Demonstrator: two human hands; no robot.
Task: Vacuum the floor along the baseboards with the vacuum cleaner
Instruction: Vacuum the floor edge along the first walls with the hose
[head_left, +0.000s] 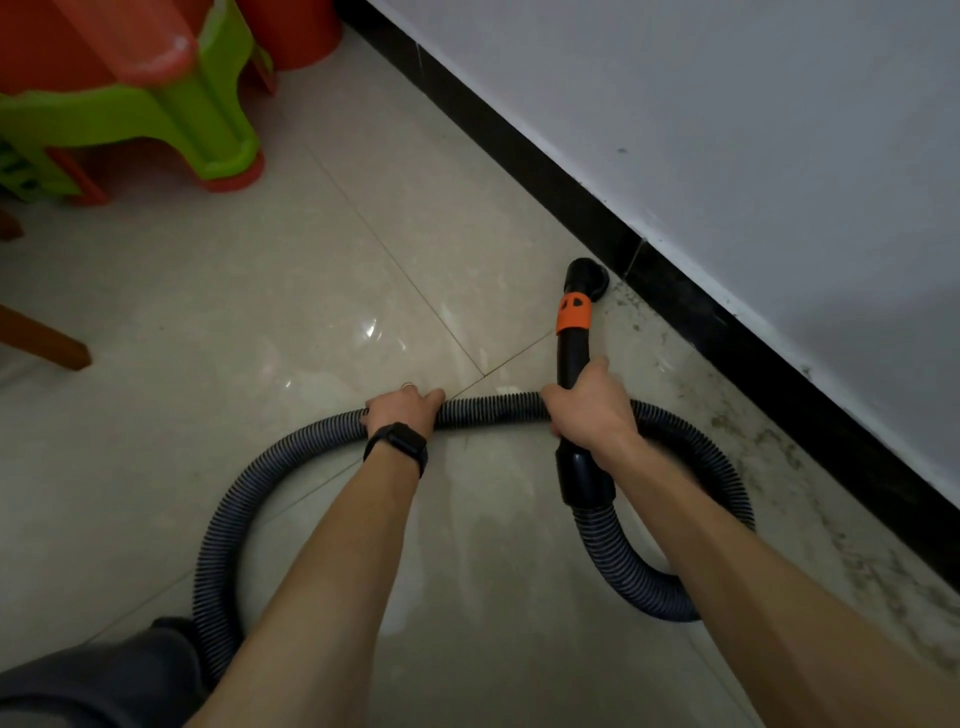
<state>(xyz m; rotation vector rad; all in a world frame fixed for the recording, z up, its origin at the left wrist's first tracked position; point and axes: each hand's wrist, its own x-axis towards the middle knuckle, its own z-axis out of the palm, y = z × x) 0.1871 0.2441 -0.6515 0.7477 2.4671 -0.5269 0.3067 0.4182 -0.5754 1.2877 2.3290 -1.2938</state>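
My right hand (589, 408) grips the black vacuum wand (573, 353), which has an orange collar (573, 314). The round black nozzle (587, 278) sits on the beige tiled floor (311, 291) close to the black baseboard (675, 291). My left hand (402, 413), with a black watch on the wrist, holds the ribbed grey hose (493, 408) where it crosses in front of me. The hose loops round on both sides. Dirt speckles the floor (753, 431) along the baseboard to the right.
Stacked green and red plastic stools (156, 104) stand at the upper left, with a red bucket (296, 31) behind them. A wooden furniture leg (47, 340) juts in at the left edge. A white wall (727, 130) rises above the baseboard. My dark trouser knee (104, 675) shows at the bottom left.
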